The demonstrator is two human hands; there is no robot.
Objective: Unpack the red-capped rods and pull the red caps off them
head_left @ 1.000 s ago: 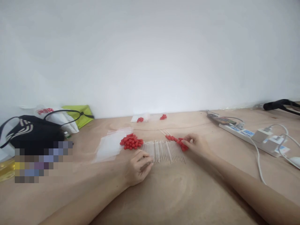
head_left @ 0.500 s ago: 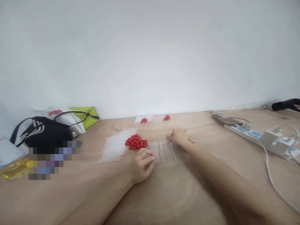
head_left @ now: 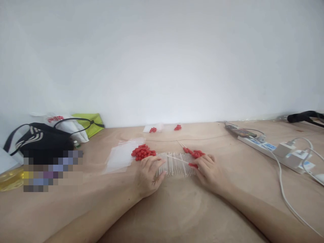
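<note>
Thin whitish sticks (head_left: 176, 165) lie side by side in a row on the wooden table. My left hand (head_left: 150, 175) rests at the row's left end, thumb and fingers apart and curved around the edge of the sticks. In my right hand (head_left: 210, 170), a red-tipped stick (head_left: 181, 160) is pinched by its red end, its thin shaft slanting left over the row. Just beyond that hand lies a bunch of red-tipped sticks (head_left: 196, 153) with pale shafts. A pile of small red pieces (head_left: 141, 152) sits beyond my left hand.
Clear flat bags (head_left: 118, 157) are stacked left of the red pile. Two small red clusters (head_left: 153, 129) (head_left: 178, 127) lie near the wall. At right are a power strip (head_left: 253, 143) with chargers, a white cable (head_left: 282, 189) and a phone (head_left: 240, 131). A black bag (head_left: 45, 141) stands at left.
My right hand has come back towards me from the far side of the row and now holds a red-tipped stick. The left thumb and fingers have spread apart. The view has shifted slightly.
</note>
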